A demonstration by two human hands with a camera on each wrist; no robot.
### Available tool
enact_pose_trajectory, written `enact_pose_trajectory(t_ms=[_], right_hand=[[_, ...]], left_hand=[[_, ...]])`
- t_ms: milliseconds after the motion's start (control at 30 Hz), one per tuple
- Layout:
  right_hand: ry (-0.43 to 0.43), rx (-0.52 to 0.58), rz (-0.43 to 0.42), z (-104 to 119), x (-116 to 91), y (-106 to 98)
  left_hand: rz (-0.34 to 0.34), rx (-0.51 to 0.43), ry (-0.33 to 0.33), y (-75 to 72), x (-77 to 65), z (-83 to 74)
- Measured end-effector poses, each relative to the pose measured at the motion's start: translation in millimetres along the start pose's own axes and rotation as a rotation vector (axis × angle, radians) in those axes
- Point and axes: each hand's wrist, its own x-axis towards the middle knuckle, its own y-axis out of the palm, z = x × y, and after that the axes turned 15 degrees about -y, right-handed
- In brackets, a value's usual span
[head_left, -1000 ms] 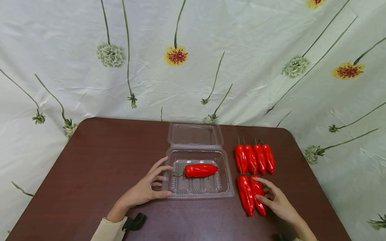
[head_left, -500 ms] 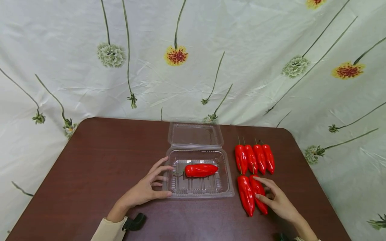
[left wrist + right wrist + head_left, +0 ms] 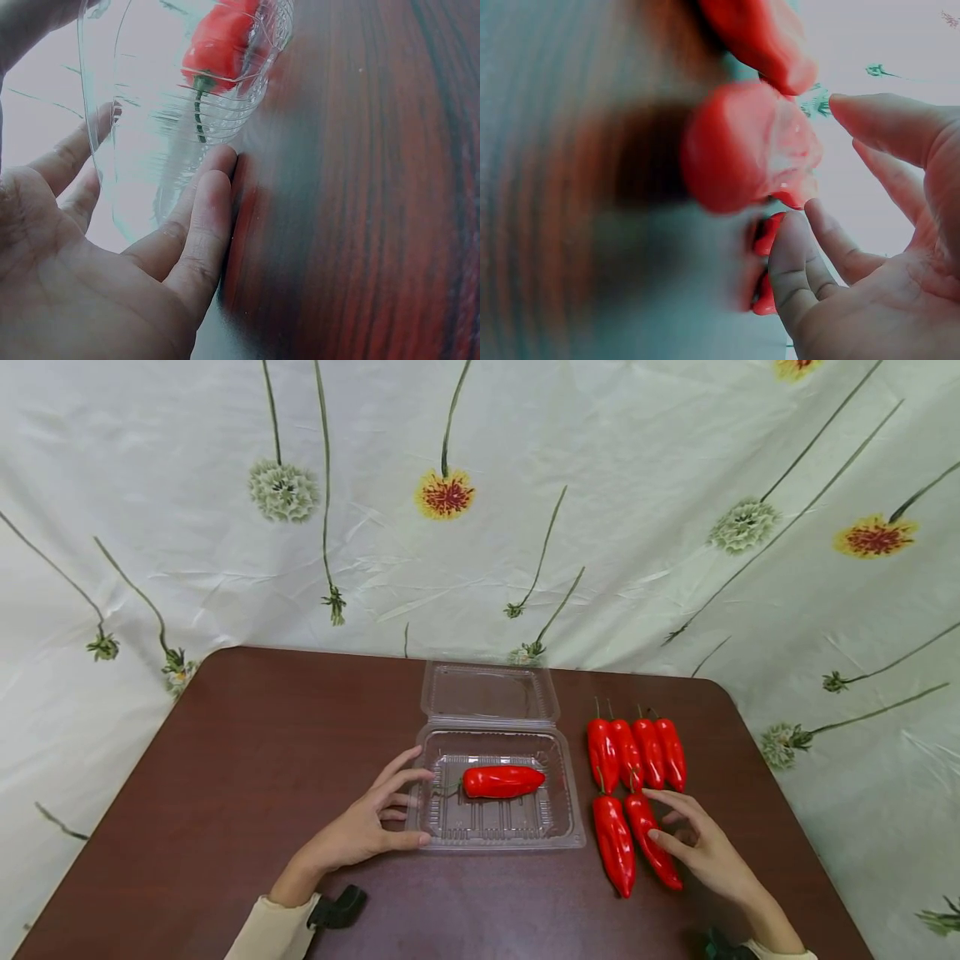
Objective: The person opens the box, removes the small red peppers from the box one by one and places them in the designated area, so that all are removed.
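Observation:
A clear plastic clamshell container (image 3: 495, 837) lies with its lid (image 3: 491, 692) folded back, and one red chili pepper (image 3: 504, 782) rests sideways inside. My left hand (image 3: 356, 833) is at the container's left side, thumb and fingers spread and fairly straight along its rim; the left wrist view shows fingertips (image 3: 214, 187) against the clear wall. My right hand (image 3: 708, 847) is around the right side of the front-row chili pepper (image 3: 651, 842), fingers loosely bent. In the right wrist view a gap shows between the fingers and the blurred pepper (image 3: 739, 150).
Another red chili pepper (image 3: 613, 846) lies just left of the one by my right hand. Behind them several more peppers (image 3: 649, 752) form a row, stems pointing away. The brown table (image 3: 300, 735) ends at a flowered white cloth (image 3: 360, 527).
The front-right chili pepper has turned, its tip swinging rightward, away from the neighbouring pepper. My right hand has shifted slightly right. My left hand and the container hold still; the head view tilts slightly.

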Motion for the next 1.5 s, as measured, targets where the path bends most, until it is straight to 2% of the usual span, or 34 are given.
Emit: enact_pose_trajectory(t_ms=[333,600,867,1000,1100,1300,1500], right_hand=[[0.011,-0.013,-0.002,4.6,8.0,-7.4],[-0.072,-0.067,0.032,0.6,2.6,0.2],[-0.135,-0.055,0.062,0.1,2.8,5.0],[-0.127,-0.054,0.052,1.5,4.0,4.1],[-0.131,-0.066,0.036,3.2,8.3,0.8],[-0.204,-0.088,0.024,12.2,27.0,-3.4],[-0.189,-0.049,0.06,26.1,45.5,3.0]], left_hand=[[0.005,0.001,0.0,1.0,1.4,-0.7],[-0.005,0.005,0.001,0.0,0.5,-0.9],[-0.001,0.001,-0.005,0.3,-0.1,-0.5],[-0.001,0.006,-0.002,0.2,0.1,-0.7],[-0.004,0.013,0.002,-0.3,-0.2,-0.5],[-0.007,0.007,-0.004,-0.6,-0.1,-0.6],[0.005,-0.004,-0.011,0.5,0.0,-0.1]])
